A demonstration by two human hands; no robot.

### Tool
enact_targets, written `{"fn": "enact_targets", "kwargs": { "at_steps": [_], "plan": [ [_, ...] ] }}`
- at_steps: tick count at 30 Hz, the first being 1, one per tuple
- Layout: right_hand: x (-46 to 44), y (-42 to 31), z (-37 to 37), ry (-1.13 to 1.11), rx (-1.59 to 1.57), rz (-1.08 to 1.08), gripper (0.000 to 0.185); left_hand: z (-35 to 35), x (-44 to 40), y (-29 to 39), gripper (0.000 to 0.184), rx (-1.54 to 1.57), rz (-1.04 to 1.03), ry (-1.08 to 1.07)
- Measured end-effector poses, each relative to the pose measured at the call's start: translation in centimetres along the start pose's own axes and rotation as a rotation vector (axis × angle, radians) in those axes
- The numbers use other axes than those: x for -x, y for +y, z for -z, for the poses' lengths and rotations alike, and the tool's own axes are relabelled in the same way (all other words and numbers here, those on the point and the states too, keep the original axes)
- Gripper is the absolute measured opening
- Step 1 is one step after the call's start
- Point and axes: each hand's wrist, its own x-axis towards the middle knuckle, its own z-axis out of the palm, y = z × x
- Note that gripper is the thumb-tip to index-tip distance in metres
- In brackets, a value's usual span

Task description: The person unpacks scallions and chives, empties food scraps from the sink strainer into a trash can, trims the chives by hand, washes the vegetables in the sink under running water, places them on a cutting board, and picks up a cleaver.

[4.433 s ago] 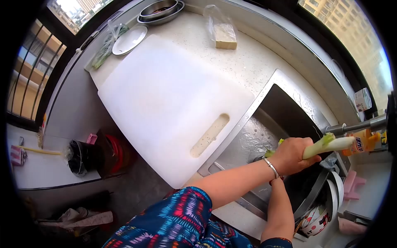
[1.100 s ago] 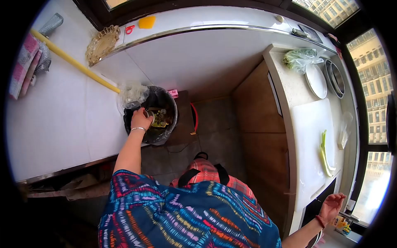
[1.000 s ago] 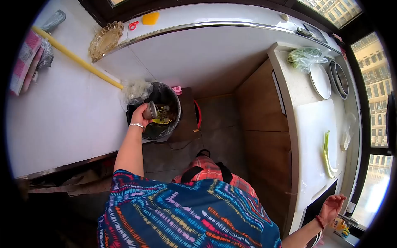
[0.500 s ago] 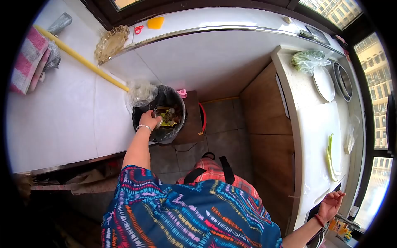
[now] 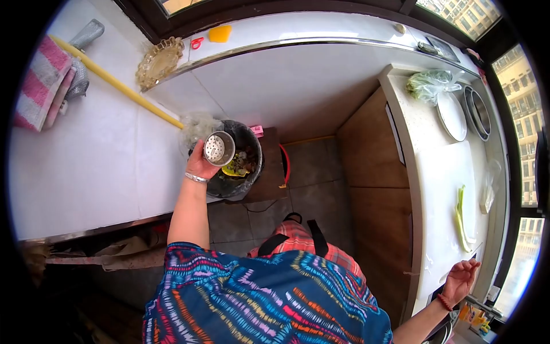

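My left hand (image 5: 199,163) is closed around the side of a metal sink strainer basket (image 5: 215,148), whose perforated bottom shows. The strainer is tilted upright over the near-left part of a trash bin (image 5: 256,166) lined with a black bag. Food scraps and a yellow wrapper (image 5: 234,168) lie inside the bin. Off to the right, my right hand (image 5: 460,281) hovers by the counter's near end, empty, with its fingers loosely bent. Close to it, a pale green vegetable stalk (image 5: 460,221) rests on a white cutting board (image 5: 439,189).
A yellow pole (image 5: 117,83) slants across the white surface (image 5: 74,166) on the left, beside a striped towel (image 5: 48,86). On the right counter are a white plate (image 5: 451,116), metal bowls (image 5: 478,113) and bagged greens (image 5: 428,84). A glass dish (image 5: 159,62) sits by the ledge.
My left hand has lifted out of the bin and turned, bringing the strainer's inside into view. My right hand has barely moved.
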Motion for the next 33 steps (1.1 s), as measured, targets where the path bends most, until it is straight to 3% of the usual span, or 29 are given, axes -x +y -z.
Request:
{"fn": "enact_targets", "kwargs": {
  "at_steps": [2, 3, 5, 6, 8, 10, 12, 13, 15, 24, 26, 27, 28, 29, 30, 33],
  "plan": [
    [-0.4, 0.4, 0.0, -0.026, -0.015, -0.031, 0.018, 1.7, -1.2, -1.7, 0.058, -1.296, 0.321, 0.491],
    [-0.7, 0.6, 0.0, -0.036, -0.024, -0.026, 0.018, 1.9, -1.2, -2.0, 0.058, -1.297, 0.307, 0.493],
    [-0.7, 0.9, -0.7, 0.041, 0.017, -0.015, 0.018, 1.5, -0.5, -3.3, 0.059, -1.886, 0.030, 0.533],
    [-0.5, 1.1, -0.8, 0.051, 0.022, -0.015, 0.018, 2.2, -0.7, -3.5, 0.059, -1.889, 0.038, 0.523],
    [-0.9, 1.2, -1.8, -0.009, 0.022, -0.037, 0.018, 4.8, -0.9, -4.1, 0.060, -1.478, 0.065, 0.587],
    [-1.1, 1.9, -2.0, 0.008, 0.025, -0.034, 0.018, 5.2, -1.8, -4.2, 0.050, -1.639, 0.044, 0.539],
    [-1.1, 2.7, -2.6, 0.001, 0.047, -0.043, 0.018, 0.7, -1.2, -2.8, 0.044, -0.120, 0.211, 0.387],
    [-1.1, 3.2, -3.0, -0.011, 0.043, -0.053, 0.019, -0.5, -1.3, -2.7, 0.044, -0.129, 0.223, 0.376],
    [-1.2, 4.1, -3.5, 0.009, 0.042, -0.060, 0.019, -3.0, -1.9, -3.1, 0.050, 0.123, 0.253, 0.089],
    [-0.6, 8.5, -8.8, 0.012, 0.463, -0.151, 0.015, -18.3, -3.8, -13.1, 0.056, 0.213, 0.688, -0.597],
    [-0.3, 8.8, -10.1, -0.118, 0.686, -0.146, 0.035, -22.9, -2.4, -16.2, 0.052, 0.136, 0.780, -0.685],
    [-0.1, 8.7, -10.6, -0.175, 0.836, -0.122, 0.053, -25.3, -1.2, -17.5, 0.047, 0.047, 0.799, -0.625],
    [0.1, 8.3, -10.6, -0.289, 1.123, -0.034, 0.068, -27.9, 0.1, -18.9, 0.043, -0.044, 0.819, -0.577],
    [0.3, 7.8, -10.5, -0.389, 1.308, 0.144, 0.077, -30.2, 1.0, -20.4, 0.042, -0.099, 0.848, -0.711],
    [0.5, 7.6, -9.7, -0.415, 1.415, 0.314, 0.082, -31.8, 1.7, -22.1, 0.043, -0.154, 0.856, -0.763],
    [1.8, 4.9, -7.0, -0.328, 1.432, 0.306, 0.073, -38.3, 5.9, -26.5, 0.051, -0.227, 0.838, -0.967]
  ]
}}
